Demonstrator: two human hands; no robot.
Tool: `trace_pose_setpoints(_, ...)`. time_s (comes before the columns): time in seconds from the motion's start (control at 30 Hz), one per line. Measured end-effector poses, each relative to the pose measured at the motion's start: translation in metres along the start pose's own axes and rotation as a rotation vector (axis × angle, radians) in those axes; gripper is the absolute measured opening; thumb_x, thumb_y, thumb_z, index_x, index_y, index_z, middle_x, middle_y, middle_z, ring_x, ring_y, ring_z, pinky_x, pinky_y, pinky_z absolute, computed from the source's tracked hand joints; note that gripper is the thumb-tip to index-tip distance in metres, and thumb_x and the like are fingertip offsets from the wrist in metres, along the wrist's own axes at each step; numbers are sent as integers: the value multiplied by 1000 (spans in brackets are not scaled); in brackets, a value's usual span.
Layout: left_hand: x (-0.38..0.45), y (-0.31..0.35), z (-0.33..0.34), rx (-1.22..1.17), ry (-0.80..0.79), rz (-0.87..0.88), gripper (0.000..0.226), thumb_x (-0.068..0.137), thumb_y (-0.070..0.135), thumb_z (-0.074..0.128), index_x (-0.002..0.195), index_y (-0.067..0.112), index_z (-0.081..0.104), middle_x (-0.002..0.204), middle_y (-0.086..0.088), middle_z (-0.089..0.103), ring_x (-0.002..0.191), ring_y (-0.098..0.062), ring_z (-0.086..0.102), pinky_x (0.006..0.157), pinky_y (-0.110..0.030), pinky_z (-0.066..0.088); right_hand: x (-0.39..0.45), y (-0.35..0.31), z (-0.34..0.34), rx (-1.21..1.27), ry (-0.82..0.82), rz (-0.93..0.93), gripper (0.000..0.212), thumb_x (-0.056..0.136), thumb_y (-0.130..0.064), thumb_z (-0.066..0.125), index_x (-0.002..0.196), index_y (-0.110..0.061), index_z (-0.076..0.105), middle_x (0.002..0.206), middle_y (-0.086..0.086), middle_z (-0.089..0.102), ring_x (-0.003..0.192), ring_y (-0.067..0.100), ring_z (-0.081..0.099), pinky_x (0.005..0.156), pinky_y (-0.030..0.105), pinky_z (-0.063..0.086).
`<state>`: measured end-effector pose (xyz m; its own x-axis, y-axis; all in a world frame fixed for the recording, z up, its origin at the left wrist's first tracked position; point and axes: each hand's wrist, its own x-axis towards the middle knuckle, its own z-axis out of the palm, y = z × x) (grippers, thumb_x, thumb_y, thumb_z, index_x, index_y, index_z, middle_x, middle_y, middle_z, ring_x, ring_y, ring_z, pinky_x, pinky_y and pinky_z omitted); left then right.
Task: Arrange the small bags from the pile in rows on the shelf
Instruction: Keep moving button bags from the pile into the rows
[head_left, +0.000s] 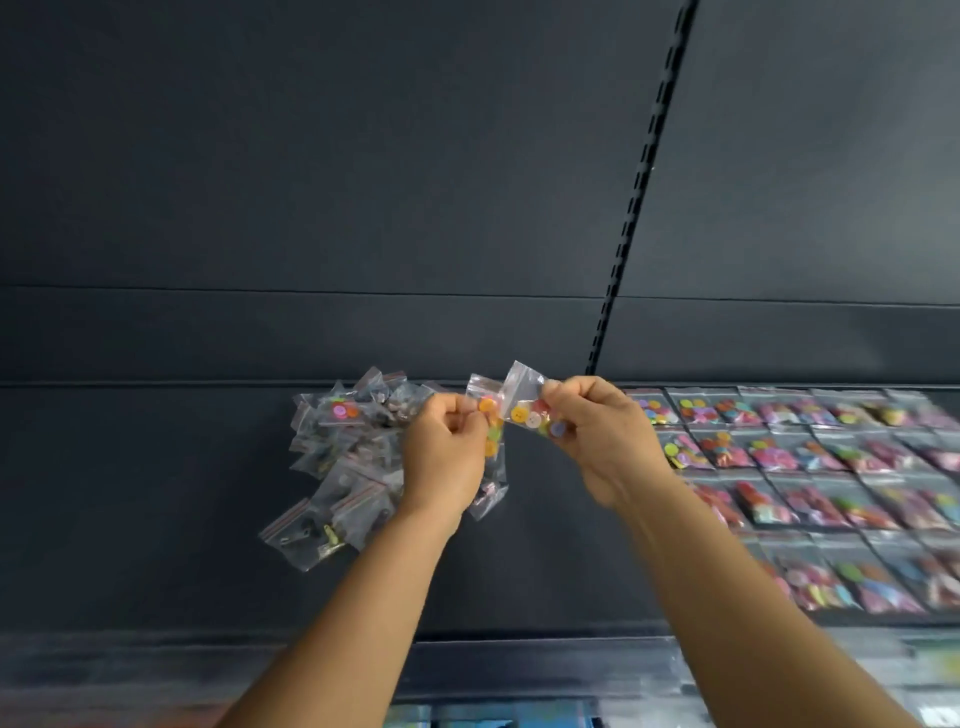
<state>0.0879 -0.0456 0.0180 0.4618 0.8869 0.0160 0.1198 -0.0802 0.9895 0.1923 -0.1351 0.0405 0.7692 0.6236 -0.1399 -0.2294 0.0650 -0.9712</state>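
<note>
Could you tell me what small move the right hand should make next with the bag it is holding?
Probably carry it right and lay it beside the rows. The right hand already pinches a button bag, the left hand holds another bag, and the pile remains.

Pile (345, 462) left on shelf (156, 519); rows (810, 488) right.

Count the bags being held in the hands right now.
2. The left hand pinches one button bag; the right hand pinches another button bag. More may hide behind the fingers.
</note>
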Motion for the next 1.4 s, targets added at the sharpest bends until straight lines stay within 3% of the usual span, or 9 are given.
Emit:
trace_pose_setpoints(0.23, -33, 18, 38, -207, -149, -43, 6, 89, 17, 57, 95, 16, 60, 89, -5, 73, 88, -27, 68, 85, -49, 54, -32, 8, -26, 141, 199, -97, 26, 85, -17, 67, 65, -16, 51, 62, 0, 58, 54, 9, 48, 61, 22, 45)
trace_pose_setpoints(0.4, -62, 33, 67, -277, -266, 43, 12, 85, 24, 67, 93, 16, 63, 82, 4, 73, 77, -11, 67, 79, -32, 55, -43, 7, -52, 177, 324, -137, 25, 82, -19, 71, 62, -18, 55, 60, 5, 55, 65, 20, 52, 79, 41, 49)
trace_pose_setpoints(0.47, -70, 37, 80, -244, -268, 88, 4, 85, 15, 65, 85, 11, 67, 74, -3, 71, 68, -11, 64, 72, -32, 55, -48, 4, -67, 143, 323, -167, 23, 81, -19, 72, 64, -17, 56, 59, 3, 56, 66, 20, 54, 83, 42, 50)
trace_pose_setpoints(0.6, -80, 42, 113, -203, -250, 98, 12, 87, 14, 62, 79, 10, 70, 74, -8, 71, 68, -17, 63, 75, -40, 55, -58, -3, -114, 112, 234, -177, 9, 82, -13, 70, 82, -10, 62, 66, 5, 65, 61, 15, 59, 63, 27, 50)
trace_pose_setpoints(0.73, -96, 45, 157, -155, -245, 82, 20, 89, 20, 60, 74, 9, 69, 72, -7, 70, 69, -19, 63, 78, -48, 55, -65, -14, -171, -6, 122, -134, 14, 81, -11, 71, 92, -7, 65, 80, 6, 72, 69, 16, 65, 62, 24, 54)
trace_pose_setpoints(0.97, -133, 55, 242, -56, -229, 102, 28, 90, 22, 60, 69, 4, 66, 55, 4, 62, 52, -6, 55, 54, -22, 47, -61, -34, -277, -337, 50, -148, 6, 83, -16, 68, 82, -10, 69, 69, 3, 68, 65, 18, 61, 65, 28, 54)
trace_pose_setpoints(1.1, -149, 56, 278, 47, -237, 170, 25, 89, 30, 61, 73, 14, 70, 65, -5, 66, 62, -20, 59, 58, -32, 50, -57, -44, -314, -321, 11, -165, 7, 83, -18, 69, 88, -16, 72, 82, 2, 74, 73, 13, 68, 70, 21, 55)
trace_pose_setpoints(1.27, -155, 54, 298, 31, -264, 127, 12, 88, 27, 63, 80, 21, 71, 73, 6, 70, 68, -1, 63, 63, -12, 50, -48, -42, -337, -229, 98, -91, 8, 83, -13, 69, 75, -15, 71, 61, -6, 68, 53, 1, 58, 54, 14, 47)
trace_pose_setpoints(1.4, -148, 49, 306, 80, -282, 151, 15, 89, 26, 61, 79, 19, 69, 74, 4, 70, 71, -6, 64, 67, -19, 52, -42, -41, -339, -143, 132, -81, 9, 85, -11, 67, 77, -14, 72, 63, -5, 69, 55, 3, 60, 53, 13, 46)
